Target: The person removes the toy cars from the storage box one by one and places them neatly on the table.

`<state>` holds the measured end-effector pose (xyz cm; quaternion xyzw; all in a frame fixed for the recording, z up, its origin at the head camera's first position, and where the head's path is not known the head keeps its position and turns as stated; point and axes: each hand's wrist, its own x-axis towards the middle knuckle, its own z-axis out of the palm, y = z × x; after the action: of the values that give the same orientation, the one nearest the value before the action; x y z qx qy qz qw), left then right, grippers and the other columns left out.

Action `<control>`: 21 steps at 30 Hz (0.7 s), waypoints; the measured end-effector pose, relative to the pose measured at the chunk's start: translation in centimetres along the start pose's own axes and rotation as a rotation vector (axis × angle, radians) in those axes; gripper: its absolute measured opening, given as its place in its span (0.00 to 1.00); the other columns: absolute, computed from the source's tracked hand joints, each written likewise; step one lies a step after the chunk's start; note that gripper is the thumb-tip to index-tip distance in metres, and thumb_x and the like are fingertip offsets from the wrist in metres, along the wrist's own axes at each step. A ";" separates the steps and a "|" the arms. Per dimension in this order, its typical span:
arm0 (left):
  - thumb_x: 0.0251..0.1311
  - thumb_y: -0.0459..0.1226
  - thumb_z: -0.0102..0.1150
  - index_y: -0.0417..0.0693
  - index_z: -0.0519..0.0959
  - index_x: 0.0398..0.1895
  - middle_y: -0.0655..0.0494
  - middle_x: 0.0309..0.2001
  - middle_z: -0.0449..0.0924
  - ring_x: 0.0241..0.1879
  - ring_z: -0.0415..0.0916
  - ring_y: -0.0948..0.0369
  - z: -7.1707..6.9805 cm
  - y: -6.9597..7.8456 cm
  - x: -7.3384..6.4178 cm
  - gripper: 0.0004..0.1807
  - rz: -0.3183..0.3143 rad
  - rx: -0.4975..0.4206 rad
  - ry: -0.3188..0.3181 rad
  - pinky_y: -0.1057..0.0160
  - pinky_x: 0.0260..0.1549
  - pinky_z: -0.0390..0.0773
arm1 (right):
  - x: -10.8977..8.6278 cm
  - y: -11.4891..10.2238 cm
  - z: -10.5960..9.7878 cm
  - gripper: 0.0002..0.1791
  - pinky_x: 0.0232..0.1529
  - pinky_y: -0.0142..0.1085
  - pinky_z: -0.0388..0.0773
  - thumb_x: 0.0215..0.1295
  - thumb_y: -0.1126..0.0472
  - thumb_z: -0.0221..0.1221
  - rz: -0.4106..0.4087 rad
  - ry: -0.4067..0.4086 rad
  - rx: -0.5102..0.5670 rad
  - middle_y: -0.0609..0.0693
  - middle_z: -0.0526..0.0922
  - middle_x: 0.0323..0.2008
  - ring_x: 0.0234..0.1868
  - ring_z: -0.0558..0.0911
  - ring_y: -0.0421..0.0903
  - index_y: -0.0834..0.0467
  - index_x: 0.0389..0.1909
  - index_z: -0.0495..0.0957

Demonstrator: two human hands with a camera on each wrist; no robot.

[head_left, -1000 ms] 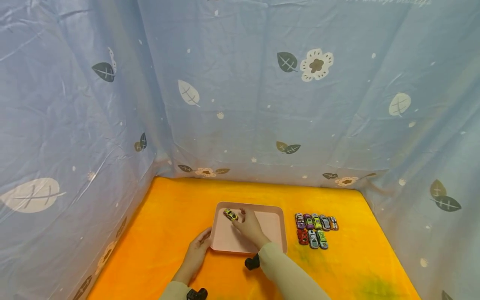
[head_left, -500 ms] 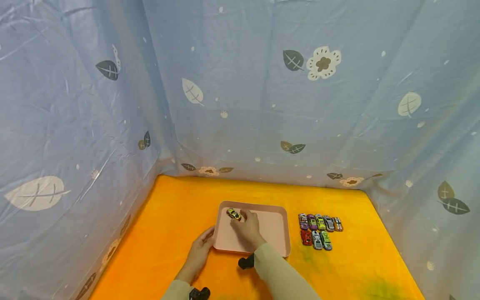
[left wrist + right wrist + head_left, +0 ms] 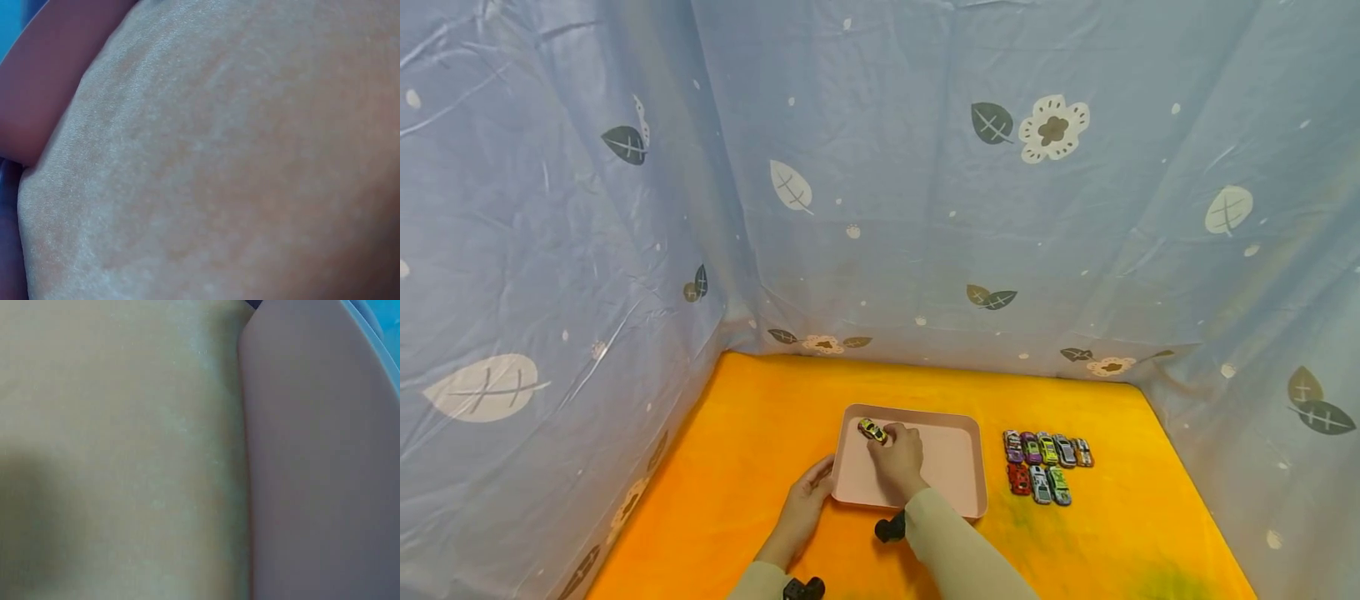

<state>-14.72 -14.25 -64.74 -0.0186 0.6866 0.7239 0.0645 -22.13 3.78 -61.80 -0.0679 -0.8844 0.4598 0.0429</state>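
Note:
A yellow toy car (image 3: 872,430) with dark windows sits at an angle in the far left corner of the pink tray (image 3: 940,492). The right hand (image 3: 901,460) reaches over the tray's near edge and pinches the car's near right end between thumb and fingers. At the tray's left side, the left hand (image 3: 805,500) touches the outer wall with relaxed fingers. Skin of the left hand (image 3: 212,156) fills most of the left wrist view, beside the pink tray wall (image 3: 50,75). Much the same shows in the right wrist view, with the tray wall (image 3: 319,456) beside the skin; fingertips are hidden there.
Right of the tray, several toy cars stand in two rows, among them a red car (image 3: 1018,479) and a green car (image 3: 1059,486). They rest on a yellow-orange cloth (image 3: 1120,517). Blue patterned curtains (image 3: 887,167) rise behind and on both sides.
The right hand has moved slightly left toward the yellow car, and its thumb and fingers have closed in on it. The car and left hand keep their places at the tray; the head view shifted slightly.

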 end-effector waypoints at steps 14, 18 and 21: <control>0.73 0.38 0.48 0.45 0.63 0.72 0.43 0.68 0.64 0.67 0.62 0.50 0.5 0.6 -0.1 0.26 -0.001 -0.020 -0.012 0.62 0.61 0.68 | 0.1 0.9 -0.4 0.14 0.37 0.41 0.65 0.51 0.61 0.69 -0.028 -0.008 -0.025 0.52 0.68 0.34 0.36 0.66 0.50 0.61 0.36 0.77; 0.73 0.38 0.47 0.45 0.62 0.72 0.42 0.69 0.63 0.67 0.61 0.49 0.5 0.5 -0.2 0.26 0.002 -0.003 -0.015 0.59 0.62 0.67 | -0.1 1.1 -0.7 0.14 0.37 0.40 0.66 0.52 0.63 0.68 -0.035 -0.064 -0.019 0.53 0.68 0.34 0.35 0.66 0.49 0.63 0.37 0.76; 0.74 0.38 0.47 0.45 0.62 0.72 0.42 0.69 0.63 0.67 0.61 0.48 0.4 0.6 -0.3 0.26 -0.009 0.002 -0.008 0.57 0.63 0.67 | -0.2 1.0 -1.1 0.14 0.37 0.40 0.70 0.53 0.64 0.68 -0.055 -0.128 -0.031 0.54 0.69 0.34 0.35 0.68 0.49 0.64 0.38 0.76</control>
<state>-14.45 -13.93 -64.06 -0.0186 0.6869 0.7231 0.0704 -21.66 5.20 -61.95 -0.0145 -0.8939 0.4481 -0.0021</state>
